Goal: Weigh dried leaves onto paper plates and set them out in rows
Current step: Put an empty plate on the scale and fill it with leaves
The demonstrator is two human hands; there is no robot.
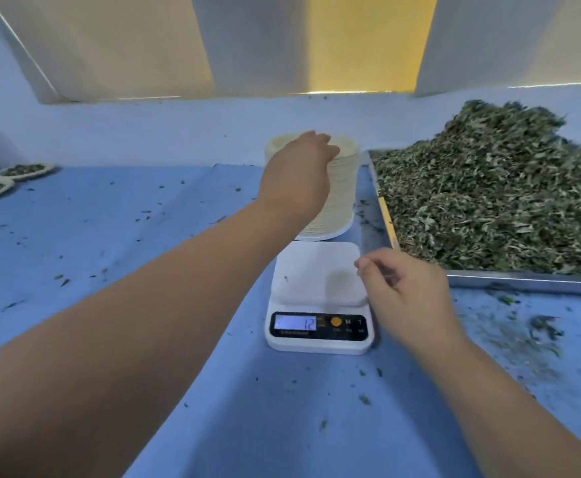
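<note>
One pile of dried leaves (489,201) fills a single metal tray (523,282) just right of the scale (316,270), the tray's near corner almost touching it. One tall stack of paper plates (341,201) stands directly behind the scale. The left hand (299,167) lies on top of the stack, fingers bent over its far rim; whether they have caught a plate I cannot tell. The right hand (403,288) hovers over the scale's right edge, fingers loosely curled and holding nothing. The scale's pan is bare and its display reads 12. Two filled plates (27,170) sit far left of the scale, at the edge of the blue cloth (144,219), with a wide stretch of cloth, dotted with crumbs, between them and it.
</note>
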